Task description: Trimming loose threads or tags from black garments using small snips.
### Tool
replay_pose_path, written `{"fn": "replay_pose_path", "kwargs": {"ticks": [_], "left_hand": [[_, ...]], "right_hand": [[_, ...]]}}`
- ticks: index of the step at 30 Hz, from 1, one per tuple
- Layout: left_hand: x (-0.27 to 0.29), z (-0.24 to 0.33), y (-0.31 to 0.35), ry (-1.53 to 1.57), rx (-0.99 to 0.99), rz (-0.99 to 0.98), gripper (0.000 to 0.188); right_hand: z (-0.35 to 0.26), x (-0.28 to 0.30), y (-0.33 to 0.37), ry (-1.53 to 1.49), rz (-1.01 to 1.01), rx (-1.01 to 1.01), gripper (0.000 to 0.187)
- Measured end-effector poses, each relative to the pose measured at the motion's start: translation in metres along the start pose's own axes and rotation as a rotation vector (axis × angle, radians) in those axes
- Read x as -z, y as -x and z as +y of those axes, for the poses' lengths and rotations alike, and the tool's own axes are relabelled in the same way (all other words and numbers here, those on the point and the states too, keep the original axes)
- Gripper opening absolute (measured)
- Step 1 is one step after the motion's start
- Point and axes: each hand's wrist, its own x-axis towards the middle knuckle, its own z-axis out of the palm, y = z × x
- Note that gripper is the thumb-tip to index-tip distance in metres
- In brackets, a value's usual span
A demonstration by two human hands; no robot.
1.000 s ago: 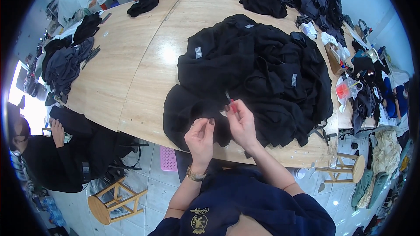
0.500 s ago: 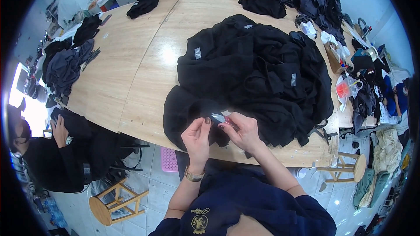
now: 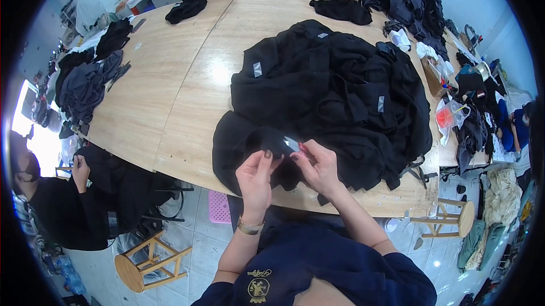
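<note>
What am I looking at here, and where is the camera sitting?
The camera sits on a person's head and looks down through a fisheye lens, so straight edges bend. No machine: the forearms rising from below are that person's own. The left hand and right hand pinch the edge of a black garment, at a small pale label. It belongs to a big pile of black clothes on a long wooden table. Other people work at the far end and at the left.

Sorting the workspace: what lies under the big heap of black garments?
The heap of black garments rests on the wooden table; anything beneath it is covered. Both hands pinch its near edge.
</note>
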Motion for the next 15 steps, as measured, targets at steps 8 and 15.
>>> {"fn": "replay_pose_path", "kwargs": {"ticks": [8,15], "left_hand": [[0.008,0.008,-0.004,0.333,0.296,0.005,0.013],[0.01,0.002,0.0,0.272,0.203,-0.018,0.011]], "right_hand": [[-0.003,-0.013,0.003,-0.391,-0.012,-0.292,0.02],[-0.002,-0.02,-0.001,0.019,-0.01,0.306,0.02]]}}
